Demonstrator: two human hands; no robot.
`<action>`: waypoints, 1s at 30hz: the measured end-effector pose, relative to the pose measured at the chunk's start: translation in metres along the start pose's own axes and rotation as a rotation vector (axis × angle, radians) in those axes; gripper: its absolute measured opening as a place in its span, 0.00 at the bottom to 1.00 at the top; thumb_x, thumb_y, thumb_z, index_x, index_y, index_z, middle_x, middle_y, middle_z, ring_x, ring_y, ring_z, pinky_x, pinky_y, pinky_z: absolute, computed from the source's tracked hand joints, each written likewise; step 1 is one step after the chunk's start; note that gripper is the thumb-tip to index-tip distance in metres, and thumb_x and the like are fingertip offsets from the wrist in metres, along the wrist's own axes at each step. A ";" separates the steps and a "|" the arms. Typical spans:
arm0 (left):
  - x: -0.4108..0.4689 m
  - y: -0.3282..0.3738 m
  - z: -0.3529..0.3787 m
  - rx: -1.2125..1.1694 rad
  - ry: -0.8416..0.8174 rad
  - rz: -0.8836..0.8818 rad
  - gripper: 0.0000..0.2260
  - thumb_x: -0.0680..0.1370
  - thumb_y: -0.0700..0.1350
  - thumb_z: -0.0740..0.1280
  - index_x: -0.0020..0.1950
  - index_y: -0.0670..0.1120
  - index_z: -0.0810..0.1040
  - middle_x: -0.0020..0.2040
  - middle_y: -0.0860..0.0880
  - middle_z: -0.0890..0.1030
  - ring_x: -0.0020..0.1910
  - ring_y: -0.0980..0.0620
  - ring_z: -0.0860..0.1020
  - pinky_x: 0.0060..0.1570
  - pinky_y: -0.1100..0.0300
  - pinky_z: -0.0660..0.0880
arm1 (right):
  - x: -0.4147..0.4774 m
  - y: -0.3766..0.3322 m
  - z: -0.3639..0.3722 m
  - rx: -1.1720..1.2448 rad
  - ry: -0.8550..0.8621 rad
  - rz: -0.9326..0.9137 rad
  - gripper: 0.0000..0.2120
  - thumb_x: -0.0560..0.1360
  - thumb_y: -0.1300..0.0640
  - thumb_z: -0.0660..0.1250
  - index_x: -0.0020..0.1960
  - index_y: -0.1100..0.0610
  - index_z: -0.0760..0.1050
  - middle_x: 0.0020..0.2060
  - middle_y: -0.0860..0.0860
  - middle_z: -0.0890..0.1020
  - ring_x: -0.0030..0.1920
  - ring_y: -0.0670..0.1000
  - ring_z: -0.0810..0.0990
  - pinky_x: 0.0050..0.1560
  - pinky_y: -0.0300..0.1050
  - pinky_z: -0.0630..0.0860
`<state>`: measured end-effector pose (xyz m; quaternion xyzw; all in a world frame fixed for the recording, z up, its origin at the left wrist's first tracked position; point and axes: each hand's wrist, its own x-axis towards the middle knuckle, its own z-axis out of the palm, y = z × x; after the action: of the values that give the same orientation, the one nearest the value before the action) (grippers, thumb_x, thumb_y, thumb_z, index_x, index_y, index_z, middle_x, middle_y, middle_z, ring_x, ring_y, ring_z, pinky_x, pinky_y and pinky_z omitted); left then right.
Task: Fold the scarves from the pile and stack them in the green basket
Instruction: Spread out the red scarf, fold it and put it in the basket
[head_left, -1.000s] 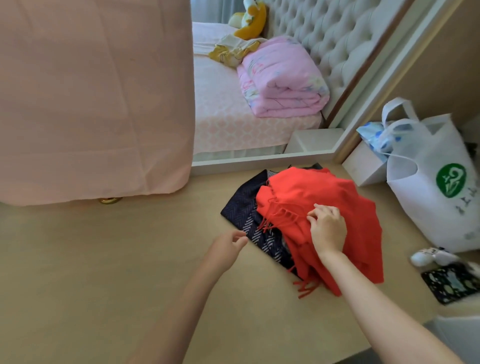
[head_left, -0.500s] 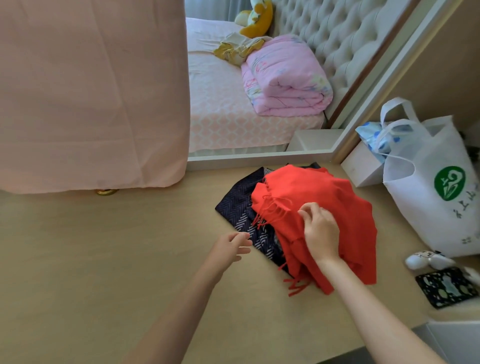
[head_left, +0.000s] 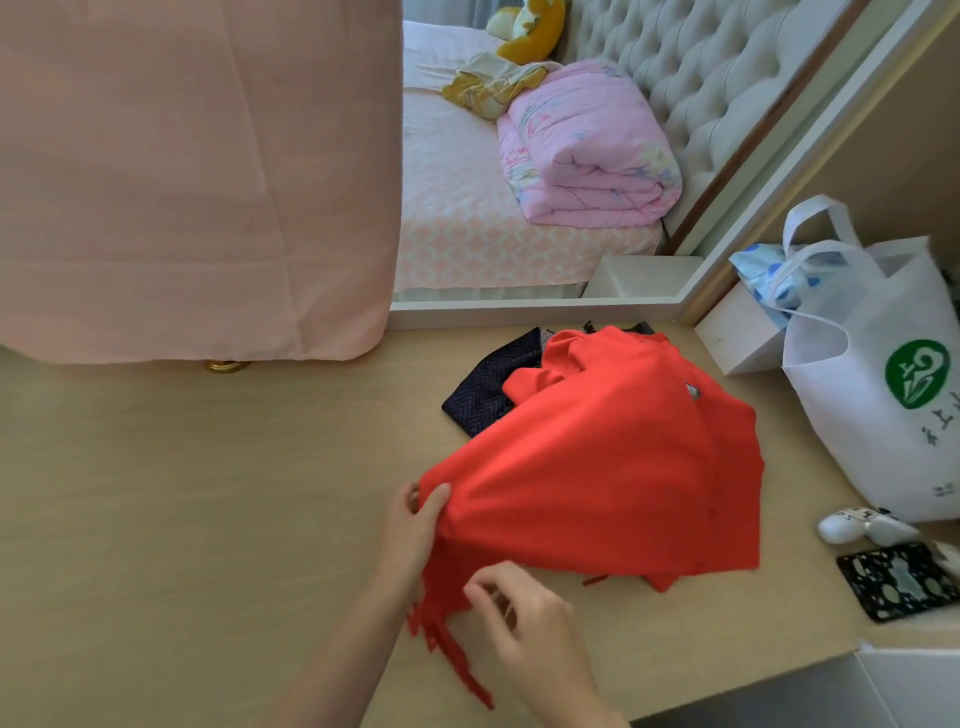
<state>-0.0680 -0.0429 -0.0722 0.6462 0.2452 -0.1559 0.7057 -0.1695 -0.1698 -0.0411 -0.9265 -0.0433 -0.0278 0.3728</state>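
The left hand (head_left: 413, 525) pinches the red scarf (head_left: 597, 467) at its 8 o'clock corner; the right hand (head_left: 524, 623) has fingers curled at the fringe, grip unclear. A dark scarf (head_left: 483, 395) peeks out at 11 o'clock.

A pale wood-grain table (head_left: 156, 519) carries everything. Near its far edge, right of the middle, a dark zigzag-patterned scarf (head_left: 488, 395) is laid flat and overlapped by a red scarf (head_left: 597, 467), whose fringe is trailed toward the near edge. Along the right edge a white box (head_left: 743, 338) and a white tote bag (head_left: 872, 415) are stood. By the near right corner a small white figurine (head_left: 857, 527) and a dark patterned case (head_left: 893, 582) are laid.
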 end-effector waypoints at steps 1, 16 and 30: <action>-0.004 -0.004 -0.013 0.074 0.083 0.090 0.07 0.77 0.42 0.67 0.53 0.42 0.76 0.50 0.45 0.81 0.51 0.47 0.78 0.49 0.55 0.72 | 0.008 0.002 -0.006 -0.011 0.056 -0.010 0.06 0.77 0.47 0.61 0.45 0.47 0.75 0.40 0.40 0.78 0.39 0.35 0.74 0.41 0.34 0.72; -0.047 -0.064 -0.179 0.333 0.367 0.516 0.20 0.76 0.36 0.60 0.59 0.60 0.74 0.61 0.59 0.76 0.63 0.61 0.72 0.66 0.64 0.65 | 0.146 -0.029 0.129 -0.308 -0.643 -0.061 0.30 0.78 0.44 0.62 0.75 0.56 0.60 0.71 0.55 0.67 0.71 0.55 0.60 0.71 0.45 0.54; -0.073 -0.088 -0.263 0.166 0.426 0.182 0.17 0.75 0.30 0.66 0.50 0.54 0.78 0.49 0.61 0.81 0.49 0.64 0.77 0.50 0.73 0.70 | 0.144 -0.119 0.238 -0.291 -0.763 -0.181 0.17 0.70 0.49 0.73 0.56 0.52 0.77 0.58 0.50 0.70 0.61 0.53 0.62 0.62 0.43 0.56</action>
<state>-0.2144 0.1992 -0.1176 0.7398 0.3157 0.0286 0.5935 -0.0339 0.0893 -0.1191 -0.9059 -0.2553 0.2787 0.1911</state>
